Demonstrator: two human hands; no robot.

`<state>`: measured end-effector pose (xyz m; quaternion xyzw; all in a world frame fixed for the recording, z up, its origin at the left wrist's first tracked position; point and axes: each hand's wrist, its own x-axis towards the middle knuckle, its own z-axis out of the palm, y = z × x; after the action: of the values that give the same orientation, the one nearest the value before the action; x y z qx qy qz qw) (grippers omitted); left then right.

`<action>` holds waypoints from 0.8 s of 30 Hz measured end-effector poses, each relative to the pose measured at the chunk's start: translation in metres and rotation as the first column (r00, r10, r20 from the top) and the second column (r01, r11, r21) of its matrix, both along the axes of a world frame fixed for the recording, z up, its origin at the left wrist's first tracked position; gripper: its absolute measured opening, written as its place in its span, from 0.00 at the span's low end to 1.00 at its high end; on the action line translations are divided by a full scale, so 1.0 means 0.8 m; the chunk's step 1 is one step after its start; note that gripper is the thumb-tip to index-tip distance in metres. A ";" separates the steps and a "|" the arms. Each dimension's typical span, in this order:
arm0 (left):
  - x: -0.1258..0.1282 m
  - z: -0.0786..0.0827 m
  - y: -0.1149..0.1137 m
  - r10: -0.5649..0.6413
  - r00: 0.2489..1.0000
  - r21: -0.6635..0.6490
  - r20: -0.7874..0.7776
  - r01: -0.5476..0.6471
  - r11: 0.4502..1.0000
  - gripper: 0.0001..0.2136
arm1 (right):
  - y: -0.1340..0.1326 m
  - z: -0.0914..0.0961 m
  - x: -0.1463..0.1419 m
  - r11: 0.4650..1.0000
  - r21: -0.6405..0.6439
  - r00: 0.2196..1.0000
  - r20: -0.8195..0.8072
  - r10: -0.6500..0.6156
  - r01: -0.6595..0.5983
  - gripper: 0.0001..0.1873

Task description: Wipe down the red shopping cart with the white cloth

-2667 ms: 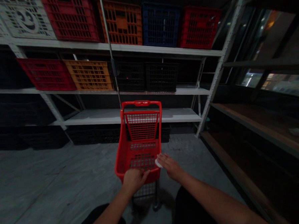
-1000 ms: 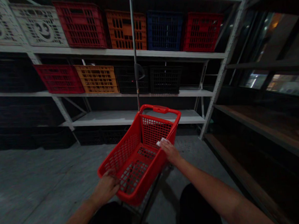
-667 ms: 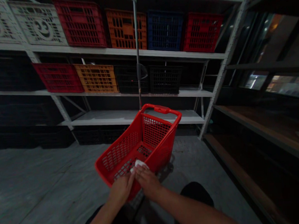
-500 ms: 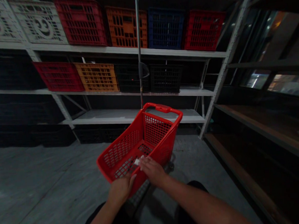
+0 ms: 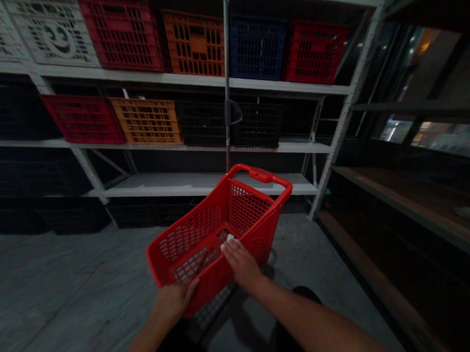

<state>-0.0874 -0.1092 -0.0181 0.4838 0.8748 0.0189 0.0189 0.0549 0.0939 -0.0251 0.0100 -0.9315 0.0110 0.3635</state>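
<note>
In front of me stands a red plastic shopping cart [image 5: 220,274], its handle [image 5: 260,173] at the far end and its mesh basket tipped towards my view. My left hand [image 5: 173,301] grips the near rim close to the front corner, thumb on top and fingers partly hidden over the edge. Further along that same rim, my right hand [image 5: 239,262] presses a small white cloth [image 5: 229,241] against the rim; the cloth pokes out beyond the fingertips. A thin pole [image 5: 226,66] with a dark loop rises behind the cart's handle end.
Behind the cart is a white metal rack [image 5: 160,186] with crates on its shelves, among them a yellow crate [image 5: 147,120], an orange crate [image 5: 196,44] and a blue crate [image 5: 257,46]. Brown-topped shelving [image 5: 409,198] runs along the right. Grey concrete floor [image 5: 60,290] lies left.
My right hand and the white cloth have slid along the rim towards the handle end. My left hand has shifted left towards the front corner. The cart is slightly turned in view.
</note>
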 end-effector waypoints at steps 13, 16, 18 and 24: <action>-0.080 0.019 -0.028 -0.074 0.994 0.060 0.085 0.069 0.996 0.28 | 0.212 0.107 0.155 0.917 -0.053 0.895 -0.201 -0.398 0.395 0.33; -0.067 0.048 0.004 0.019 1.000 -0.008 0.024 -0.018 1.000 0.31 | 0.238 0.124 0.180 0.835 -0.225 0.776 -0.310 -0.549 0.501 0.34; -0.042 0.072 0.045 -0.018 0.999 0.021 0.047 0.017 1.000 0.31 | 0.224 0.118 0.169 0.818 -0.333 0.744 -0.351 -0.569 0.469 0.35; 0.047 0.100 0.179 -0.227 0.971 0.138 0.070 0.216 0.967 0.27 | 0.099 0.030 0.071 0.764 -0.599 0.679 -0.459 -0.573 0.240 0.30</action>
<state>-0.0501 0.0342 0.0622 0.5775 0.8106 0.0938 0.0267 0.1114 0.1734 -0.0014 -0.2952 -0.7002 0.1594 0.6302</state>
